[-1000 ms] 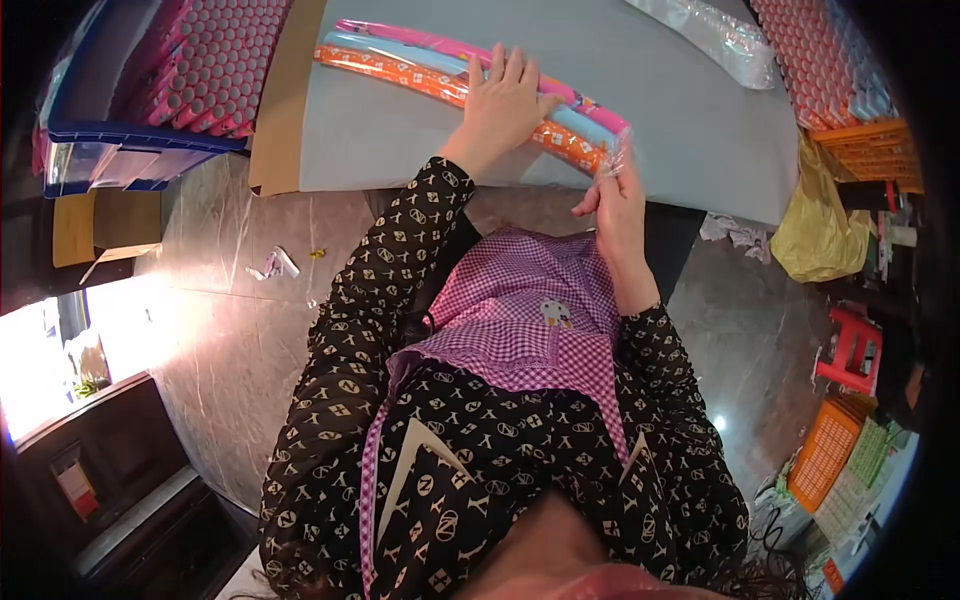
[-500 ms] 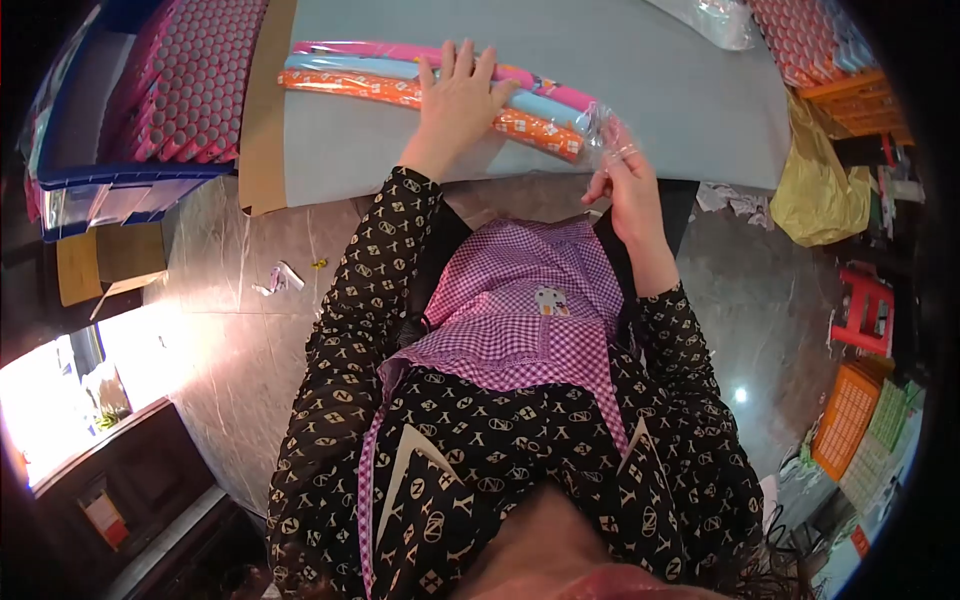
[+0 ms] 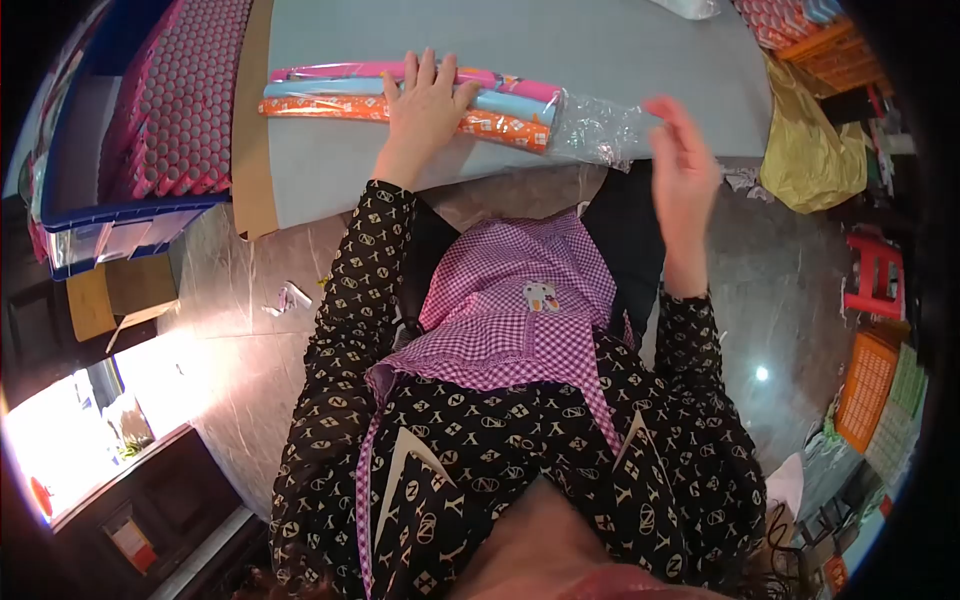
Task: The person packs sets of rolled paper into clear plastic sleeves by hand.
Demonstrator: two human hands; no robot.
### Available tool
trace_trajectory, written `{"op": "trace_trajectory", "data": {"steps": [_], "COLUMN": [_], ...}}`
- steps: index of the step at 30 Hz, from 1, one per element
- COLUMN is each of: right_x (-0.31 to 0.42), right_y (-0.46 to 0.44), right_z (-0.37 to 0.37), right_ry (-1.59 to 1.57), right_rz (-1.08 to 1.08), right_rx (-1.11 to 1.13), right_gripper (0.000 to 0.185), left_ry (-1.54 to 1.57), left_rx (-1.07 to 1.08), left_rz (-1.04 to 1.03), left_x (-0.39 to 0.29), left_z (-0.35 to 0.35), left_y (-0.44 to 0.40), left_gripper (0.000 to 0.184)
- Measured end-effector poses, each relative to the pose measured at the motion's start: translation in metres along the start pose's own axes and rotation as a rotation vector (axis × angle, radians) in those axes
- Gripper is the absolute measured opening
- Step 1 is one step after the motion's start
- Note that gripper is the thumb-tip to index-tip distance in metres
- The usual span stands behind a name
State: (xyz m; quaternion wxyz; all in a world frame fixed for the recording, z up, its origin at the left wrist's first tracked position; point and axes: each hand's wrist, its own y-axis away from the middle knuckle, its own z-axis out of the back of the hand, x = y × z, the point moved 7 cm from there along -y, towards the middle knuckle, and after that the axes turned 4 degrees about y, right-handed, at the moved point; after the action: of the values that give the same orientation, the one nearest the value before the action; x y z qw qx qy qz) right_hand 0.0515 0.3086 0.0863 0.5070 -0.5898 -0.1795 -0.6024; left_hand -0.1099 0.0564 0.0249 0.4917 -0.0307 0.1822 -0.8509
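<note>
On the grey table (image 3: 520,35), three rolls (image 3: 340,90) lay in a clear bag (image 3: 600,128) beneath the left hand (image 3: 425,105), spread flat seemingly to steady them, gripping nothing, while the blurred right hand (image 3: 685,165) hovered half-curled by the bag's loose end, its hold unclear.

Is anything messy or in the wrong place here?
Yes: a pale scrap lies on the floor, looking like dropped litter. The three rolls under the left hand look neat, but their clear plastic's empty end is crumpled.
</note>
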Motion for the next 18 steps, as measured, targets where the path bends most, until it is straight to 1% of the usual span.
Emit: {"op": "trace_trajectory", "data": {"steps": [2,3,5,6,7,9,10,12,13,15,16,18], "right_x": [0.032,0.034,0.036,0.022,0.013,-0.007,-0.013,-0.024,-0.024,-0.028,-0.029,-0.029], "right_y": [0.004,0.004,0.01,0.009,0.006,0.002,0.001,-0.001,-0.001,-0.003,-0.002,0.002], "right_z": [-0.037,-0.047,-0.079,-0.087,-0.088,-0.091,-0.092,-0.092,-0.093,-0.092,-0.092,-0.089], "right_ry": [0.386,0.383,0.673,0.732,0.728,0.844,0.844,0.808,0.807,0.803,0.797,0.699], "right_rz": [0.407,0.402,0.542,0.513,0.507,0.454,0.447,0.334,0.334,0.213,0.22,0.245], "right_rx": [0.249,0.238,0.393,0.478,0.468,0.526,0.525,0.587,0.593,0.586,0.593,0.554], "right_gripper": [0.047,0.047,0.072,0.085,0.085,0.082,0.082,0.077,0.077,0.072,0.072,0.059], "left_ry": [0.004,0.011,0.002,0.003,-0.004,0.022,0.023,0.018,0.019,0.021,0.015,-0.003], "left_rx": [0.0,-0.002,0.006,0.009,0.011,0.023,0.029,0.03,0.034,0.021,0.021,0.035], "left_rz": [-0.014,-0.014,-0.025,-0.026,-0.036,-0.018,-0.023,-0.007,-0.003,-0.009,0.002,0.016], "left_x": [-0.001,0.001,0.0,0.0,0.0,0.0,0.0,0.001,0.001,-0.001,-0.001,-0.002], "left_z": [0.0,0.001,0.002,0.003,0.004,0.004,0.004,0.003,0.002,0.003,0.004,0.004], "left_y": [0.0,0.0,0.002,0.001,0.001,0.003,0.002,0.002,0.003,0.005,0.007,0.012], "left_gripper": [0.059,0.059,0.058,0.058,0.058,0.058,0.058,0.058,0.058,0.058,0.058,0.058]}}
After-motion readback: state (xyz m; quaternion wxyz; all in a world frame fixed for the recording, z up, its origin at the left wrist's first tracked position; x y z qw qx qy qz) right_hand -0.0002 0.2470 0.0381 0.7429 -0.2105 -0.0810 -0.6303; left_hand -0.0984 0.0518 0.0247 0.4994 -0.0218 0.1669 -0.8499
